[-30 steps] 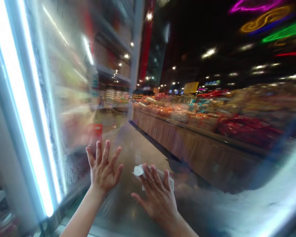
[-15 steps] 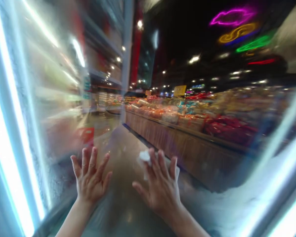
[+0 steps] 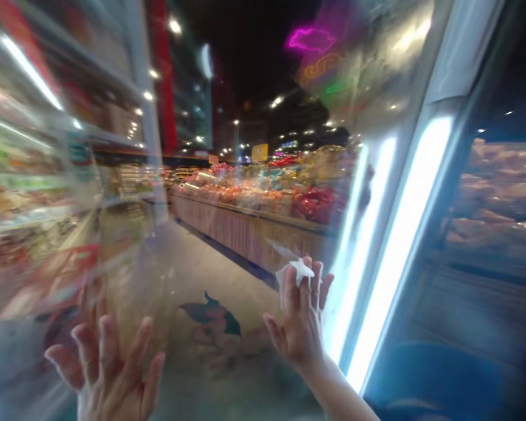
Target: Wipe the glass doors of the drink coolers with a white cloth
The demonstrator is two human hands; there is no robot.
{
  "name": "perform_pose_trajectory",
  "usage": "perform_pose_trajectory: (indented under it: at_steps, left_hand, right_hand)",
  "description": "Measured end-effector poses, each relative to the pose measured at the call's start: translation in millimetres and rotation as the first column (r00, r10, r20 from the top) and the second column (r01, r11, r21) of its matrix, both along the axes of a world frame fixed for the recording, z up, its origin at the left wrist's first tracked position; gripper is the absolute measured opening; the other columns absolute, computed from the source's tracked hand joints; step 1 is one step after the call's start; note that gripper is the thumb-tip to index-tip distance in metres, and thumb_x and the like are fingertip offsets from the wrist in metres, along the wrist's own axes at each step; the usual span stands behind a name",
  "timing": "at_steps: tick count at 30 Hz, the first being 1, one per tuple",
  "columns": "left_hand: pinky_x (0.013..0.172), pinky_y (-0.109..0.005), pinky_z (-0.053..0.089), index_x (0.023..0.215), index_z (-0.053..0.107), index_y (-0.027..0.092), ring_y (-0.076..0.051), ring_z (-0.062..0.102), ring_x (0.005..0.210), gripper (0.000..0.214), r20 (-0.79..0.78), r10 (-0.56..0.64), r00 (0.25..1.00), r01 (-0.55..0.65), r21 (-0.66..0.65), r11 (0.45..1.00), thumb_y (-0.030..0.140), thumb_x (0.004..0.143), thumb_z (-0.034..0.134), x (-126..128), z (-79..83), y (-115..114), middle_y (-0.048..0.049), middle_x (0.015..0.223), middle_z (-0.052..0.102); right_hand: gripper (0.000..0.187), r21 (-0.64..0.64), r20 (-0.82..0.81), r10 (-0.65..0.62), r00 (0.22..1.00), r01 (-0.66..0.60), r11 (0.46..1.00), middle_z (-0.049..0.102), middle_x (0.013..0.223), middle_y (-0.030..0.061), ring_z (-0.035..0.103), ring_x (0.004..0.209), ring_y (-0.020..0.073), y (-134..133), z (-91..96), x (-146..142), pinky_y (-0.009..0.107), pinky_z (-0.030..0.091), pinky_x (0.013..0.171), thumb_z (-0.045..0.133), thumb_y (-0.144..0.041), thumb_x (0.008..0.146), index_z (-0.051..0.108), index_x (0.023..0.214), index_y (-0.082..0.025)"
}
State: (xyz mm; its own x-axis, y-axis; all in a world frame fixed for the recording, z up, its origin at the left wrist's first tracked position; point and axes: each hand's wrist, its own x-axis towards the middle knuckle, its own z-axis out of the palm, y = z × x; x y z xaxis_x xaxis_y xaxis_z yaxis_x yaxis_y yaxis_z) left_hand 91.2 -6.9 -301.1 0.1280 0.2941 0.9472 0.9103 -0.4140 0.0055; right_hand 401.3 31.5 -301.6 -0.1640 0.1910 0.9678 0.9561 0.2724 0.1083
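My left hand (image 3: 111, 374) is raised at the lower left, fingers spread, palm turned away from me; it appears to rest on a clear glass pane (image 3: 193, 386). A faint reflection of its fingers shows just above it. Further right, my right hand (image 3: 301, 327) is also flat against the pane with fingers stretched. Under and between its fingers it carries a crumpled white tissue (image 3: 302, 269), which pokes out past the fingertips. A dark leaf-shaped print or reflection (image 3: 214, 313) shows low on the glass between the hands.
Bright vertical light tubes (image 3: 401, 245) run along the pane's right side. Beyond the glass, a long wooden-fronted display (image 3: 241, 234) bears piled packaged goods. Blurred shelves (image 3: 26, 193) appear at left, and a pink neon sign (image 3: 311, 40) glows above.
The view has turned to the right, bringing the right-hand light tubes inward. My left hand sits lower and further left in view; my right hand sits further right, still with the tissue.
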Motion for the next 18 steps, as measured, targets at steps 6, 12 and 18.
perform_pose_trajectory:
  at_steps: [6,12,18]
  left_hand:
    - [0.127,-0.064,-0.015,0.160,0.025,0.048,-0.031,-0.015,0.160,0.090,-0.185,-0.102,0.977,0.115,0.062,0.991,0.047,0.082,0.072,80.8,7.6,3.4,0.0117,0.174,0.002]
    - [0.127,-0.064,-0.009,0.161,0.019,0.047,-0.034,-0.015,0.160,0.092,-0.114,-0.069,0.991,0.075,0.049,0.996,0.051,0.083,0.067,88.0,34.2,-9.2,0.0087,0.175,-0.004]
    - [0.131,-0.061,-0.002,0.162,0.018,0.046,-0.032,-0.006,0.161,0.083,-0.104,0.018,0.994,-0.017,0.011,1.000,0.035,0.088,0.057,59.8,41.7,-12.8,0.0074,0.175,-0.002]
  right_hand:
    - [0.082,-0.011,0.138,-0.014,0.990,0.015,1.000,0.000,0.172,0.0199,0.000,0.160,0.0383,-10.1,-45.2,21.0,0.072,0.007,0.124,0.029,-0.050,0.102,0.005,0.164,-0.003]
    - [0.087,-0.032,-0.043,-0.028,0.999,0.027,0.999,0.000,0.172,0.0236,-0.003,0.157,0.0479,-6.0,15.8,45.6,0.082,0.014,0.117,0.039,-0.050,0.100,0.002,0.164,-0.003]
    - [0.093,-0.028,0.125,-0.003,0.992,0.007,1.000,0.002,0.173,0.0216,-0.003,0.159,0.0434,-13.9,-20.7,36.6,0.072,0.007,0.125,0.038,-0.057,0.098,0.005,0.164,0.000]
